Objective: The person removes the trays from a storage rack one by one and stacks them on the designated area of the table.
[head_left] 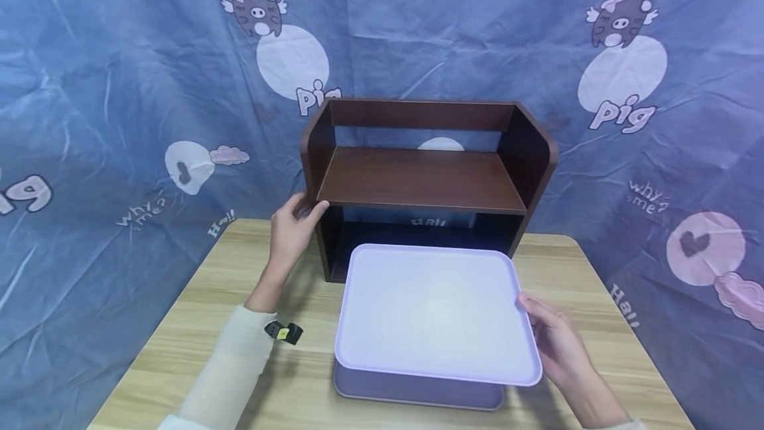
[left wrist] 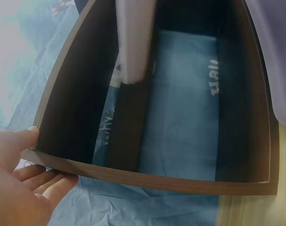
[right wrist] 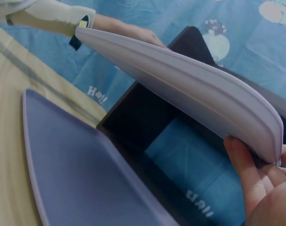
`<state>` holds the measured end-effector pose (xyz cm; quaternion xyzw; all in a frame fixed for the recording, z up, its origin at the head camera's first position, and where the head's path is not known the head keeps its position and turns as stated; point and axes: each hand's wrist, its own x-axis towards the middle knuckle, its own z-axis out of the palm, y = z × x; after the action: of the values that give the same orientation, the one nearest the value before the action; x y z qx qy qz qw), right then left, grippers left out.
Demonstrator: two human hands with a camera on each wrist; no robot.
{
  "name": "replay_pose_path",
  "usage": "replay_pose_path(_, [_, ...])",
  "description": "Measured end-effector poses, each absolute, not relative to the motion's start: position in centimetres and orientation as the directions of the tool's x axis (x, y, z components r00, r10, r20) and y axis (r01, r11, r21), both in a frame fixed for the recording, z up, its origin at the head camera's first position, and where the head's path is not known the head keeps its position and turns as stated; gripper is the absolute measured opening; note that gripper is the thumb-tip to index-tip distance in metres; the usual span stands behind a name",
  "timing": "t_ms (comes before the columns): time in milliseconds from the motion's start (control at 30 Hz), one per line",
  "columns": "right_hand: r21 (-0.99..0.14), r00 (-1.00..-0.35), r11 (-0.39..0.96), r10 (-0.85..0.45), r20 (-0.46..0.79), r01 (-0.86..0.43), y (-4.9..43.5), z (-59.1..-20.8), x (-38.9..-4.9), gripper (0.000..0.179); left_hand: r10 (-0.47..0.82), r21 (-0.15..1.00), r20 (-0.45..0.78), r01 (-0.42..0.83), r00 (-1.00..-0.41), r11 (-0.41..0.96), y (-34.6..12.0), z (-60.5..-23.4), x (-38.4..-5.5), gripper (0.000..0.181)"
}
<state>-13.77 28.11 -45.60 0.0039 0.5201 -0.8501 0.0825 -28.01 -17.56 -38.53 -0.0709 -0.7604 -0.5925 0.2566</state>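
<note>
A dark brown two-tier desktop shelf (head_left: 418,178) stands at the back of the table. My left hand (head_left: 289,231) grips its left side panel near the middle board; in the left wrist view the thumb and fingers lie on opposite faces of the panel (left wrist: 147,181). With my right hand (head_left: 558,344) I hold a pale lilac tray (head_left: 436,314) by its right edge, raised in front of the shelf. The right wrist view shows thumb and fingers pinching the tray's rim (right wrist: 190,70). A second tray (right wrist: 77,165) lies below it, on the table, partly hidden from above.
The wood-grain table (head_left: 197,324) extends on both sides of the shelf. A blue curtain (head_left: 137,85) printed with pigs and words hangs close behind the table and along its sides. A small dark device (head_left: 283,332) sits at the left sleeve cuff.
</note>
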Motion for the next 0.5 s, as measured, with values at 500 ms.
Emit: replay_pose_path(500, [-0.897,-0.976,-0.384,-0.08,-0.204,0.219,27.6,-48.9,-14.1,0.037,-0.206,0.87,0.463,0.397,-0.862,0.293,-17.3,-38.4,-27.9,0.041])
